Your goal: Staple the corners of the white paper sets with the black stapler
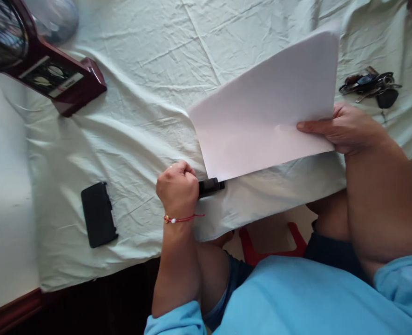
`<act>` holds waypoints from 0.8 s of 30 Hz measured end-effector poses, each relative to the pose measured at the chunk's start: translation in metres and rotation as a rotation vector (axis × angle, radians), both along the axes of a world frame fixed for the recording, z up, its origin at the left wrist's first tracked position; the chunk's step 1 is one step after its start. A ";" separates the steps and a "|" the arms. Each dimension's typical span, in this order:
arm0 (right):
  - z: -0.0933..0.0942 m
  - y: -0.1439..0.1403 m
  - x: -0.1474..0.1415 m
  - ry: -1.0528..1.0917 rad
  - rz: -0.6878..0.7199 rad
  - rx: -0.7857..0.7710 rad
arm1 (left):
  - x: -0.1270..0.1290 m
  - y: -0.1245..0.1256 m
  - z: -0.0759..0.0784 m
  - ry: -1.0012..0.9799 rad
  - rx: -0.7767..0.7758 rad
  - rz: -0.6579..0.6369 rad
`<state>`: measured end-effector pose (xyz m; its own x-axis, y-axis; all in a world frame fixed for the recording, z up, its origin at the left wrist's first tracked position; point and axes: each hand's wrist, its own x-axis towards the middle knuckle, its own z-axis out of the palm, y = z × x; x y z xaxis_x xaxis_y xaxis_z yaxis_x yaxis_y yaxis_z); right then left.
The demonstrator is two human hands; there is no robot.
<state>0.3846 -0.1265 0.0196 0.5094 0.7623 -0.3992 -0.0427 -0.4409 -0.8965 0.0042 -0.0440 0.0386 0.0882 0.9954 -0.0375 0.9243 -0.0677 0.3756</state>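
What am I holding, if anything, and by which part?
Right grip: white rectangular paper, by its right edge. Left grip: fist at black oblong tool; hold unclear.

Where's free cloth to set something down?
Bare cloth between fan and phone, and another patch between fan and paper. Crowded: the paper's lower-left corner, with the left hand on a black tool, and its right edge, with the right hand and keys.

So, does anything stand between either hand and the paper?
Yes: a black tool juts from under the left hand to the near corner of the white paper. Nothing visible separates the right hand from the paper it holds.
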 end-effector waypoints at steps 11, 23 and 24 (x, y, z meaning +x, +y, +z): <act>0.006 0.014 -0.031 0.125 -0.114 0.315 | -0.026 0.008 0.000 -0.512 -0.271 -0.100; 0.011 0.015 -0.049 0.222 -0.063 0.260 | -0.025 0.017 -0.020 -0.989 -0.256 0.035; 0.011 0.015 -0.050 0.213 -0.066 0.253 | -0.025 0.016 -0.019 -0.974 -0.253 0.042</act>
